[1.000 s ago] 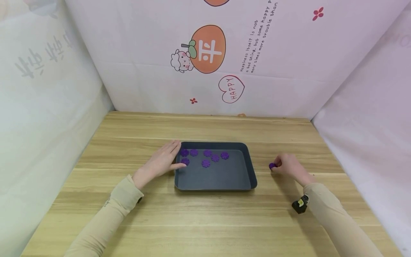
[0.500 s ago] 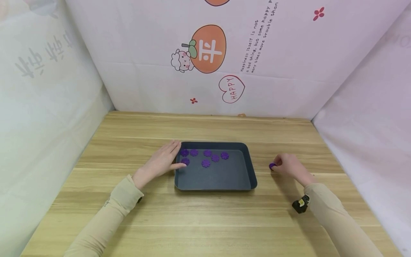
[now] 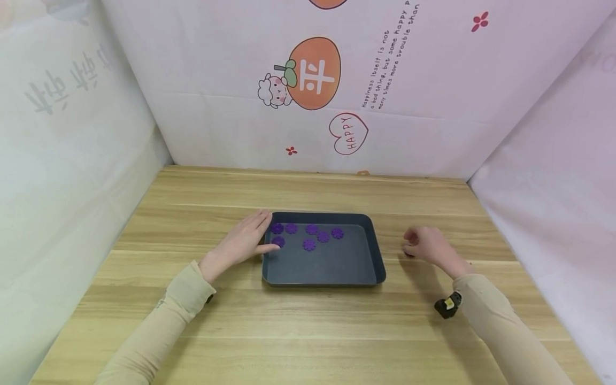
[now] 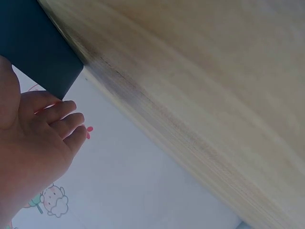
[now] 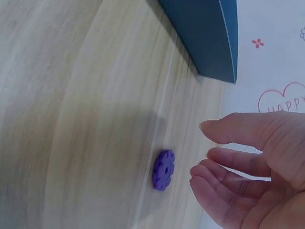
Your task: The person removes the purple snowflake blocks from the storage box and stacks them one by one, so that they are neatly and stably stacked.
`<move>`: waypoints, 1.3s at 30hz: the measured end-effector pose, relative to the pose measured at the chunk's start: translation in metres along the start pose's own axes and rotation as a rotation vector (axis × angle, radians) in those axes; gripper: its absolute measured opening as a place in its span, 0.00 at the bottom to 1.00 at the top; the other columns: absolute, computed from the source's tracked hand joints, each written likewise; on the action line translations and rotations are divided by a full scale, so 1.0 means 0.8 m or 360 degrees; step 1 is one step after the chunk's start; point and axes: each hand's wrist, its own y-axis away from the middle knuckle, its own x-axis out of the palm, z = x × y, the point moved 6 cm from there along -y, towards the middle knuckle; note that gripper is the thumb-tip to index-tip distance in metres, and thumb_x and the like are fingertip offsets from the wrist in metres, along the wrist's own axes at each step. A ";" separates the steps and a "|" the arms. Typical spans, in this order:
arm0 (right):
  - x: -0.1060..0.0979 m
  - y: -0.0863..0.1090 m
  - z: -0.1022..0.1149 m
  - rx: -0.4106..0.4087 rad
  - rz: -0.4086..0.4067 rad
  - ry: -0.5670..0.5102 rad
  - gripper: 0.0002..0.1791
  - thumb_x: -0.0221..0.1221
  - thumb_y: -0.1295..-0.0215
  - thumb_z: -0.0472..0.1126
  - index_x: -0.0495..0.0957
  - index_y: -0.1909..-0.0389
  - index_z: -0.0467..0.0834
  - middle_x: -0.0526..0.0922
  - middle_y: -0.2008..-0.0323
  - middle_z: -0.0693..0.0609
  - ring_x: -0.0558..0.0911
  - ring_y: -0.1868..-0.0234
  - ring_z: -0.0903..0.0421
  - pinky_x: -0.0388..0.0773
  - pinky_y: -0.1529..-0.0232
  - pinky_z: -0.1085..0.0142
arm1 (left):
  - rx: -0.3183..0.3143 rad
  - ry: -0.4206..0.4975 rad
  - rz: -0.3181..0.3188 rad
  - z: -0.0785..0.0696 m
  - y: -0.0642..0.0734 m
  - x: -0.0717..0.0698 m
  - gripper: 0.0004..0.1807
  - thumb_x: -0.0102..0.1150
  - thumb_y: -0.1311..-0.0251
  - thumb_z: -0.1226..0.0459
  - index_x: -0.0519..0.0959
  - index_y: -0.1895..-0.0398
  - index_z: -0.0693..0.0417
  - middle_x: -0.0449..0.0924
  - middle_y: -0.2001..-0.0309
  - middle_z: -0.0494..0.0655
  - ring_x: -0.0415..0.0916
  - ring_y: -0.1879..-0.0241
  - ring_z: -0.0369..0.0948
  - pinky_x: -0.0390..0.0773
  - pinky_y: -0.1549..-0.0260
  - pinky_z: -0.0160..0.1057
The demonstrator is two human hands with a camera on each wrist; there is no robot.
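Observation:
In the head view my left hand (image 3: 240, 239) rests at the left wall of a dark grey tray (image 3: 332, 270), fingers straight along the rim and thumb reaching over the inside. The left wrist view has its fingers (image 4: 55, 113) beside the tray's corner. Several purple notched discs (image 3: 309, 245) lie in the tray, mostly toward its far left. To the right of the tray, my right hand (image 3: 430, 247) hovers over the table. One purple notched disc (image 5: 163, 170) lies on the wood just below its parted, loosely bent fingers; in the head view the hand mostly hides it.
A wood-grain table (image 3: 298, 331) bears the tray. White printed cloth (image 3: 216, 128) stands behind it and on both sides. Black camera mount (image 3: 447, 306) hangs under the right wrist.
My right hand has let go of the purple disc it was pinching; its fingers have parted and lifted slightly, and the disc is on the table. The left hand and tray stay put.

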 end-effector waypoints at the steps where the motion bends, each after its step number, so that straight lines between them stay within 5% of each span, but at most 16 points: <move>1: 0.000 -0.001 0.003 -0.0007 0.0000 0.0003 0.16 0.65 0.40 0.40 0.80 0.58 0.31 0.86 0.63 0.37 0.84 0.60 0.43 0.83 0.56 0.48 | 0.0000 -0.0001 0.0002 0.000 0.000 0.000 0.50 0.53 0.35 0.38 0.56 0.25 0.67 0.56 0.24 0.64 0.53 0.23 0.58 0.59 0.24 0.55; 24: -0.004 -0.024 0.065 -0.0245 -0.0083 -0.0086 0.10 0.65 0.40 0.34 0.80 0.60 0.32 0.86 0.64 0.38 0.86 0.65 0.46 0.85 0.61 0.53 | -0.0005 -0.0003 0.0019 -0.002 0.001 -0.002 0.50 0.53 0.35 0.38 0.55 0.25 0.67 0.55 0.24 0.64 0.52 0.23 0.57 0.57 0.23 0.54; 39: 0.000 -0.044 0.096 -0.0194 0.0003 -0.0142 0.15 0.66 0.39 0.38 0.80 0.55 0.32 0.86 0.60 0.39 0.85 0.61 0.48 0.85 0.60 0.55 | 0.0000 -0.0011 -0.0001 0.000 0.000 0.001 0.50 0.52 0.35 0.38 0.56 0.25 0.67 0.55 0.24 0.64 0.53 0.23 0.57 0.58 0.24 0.54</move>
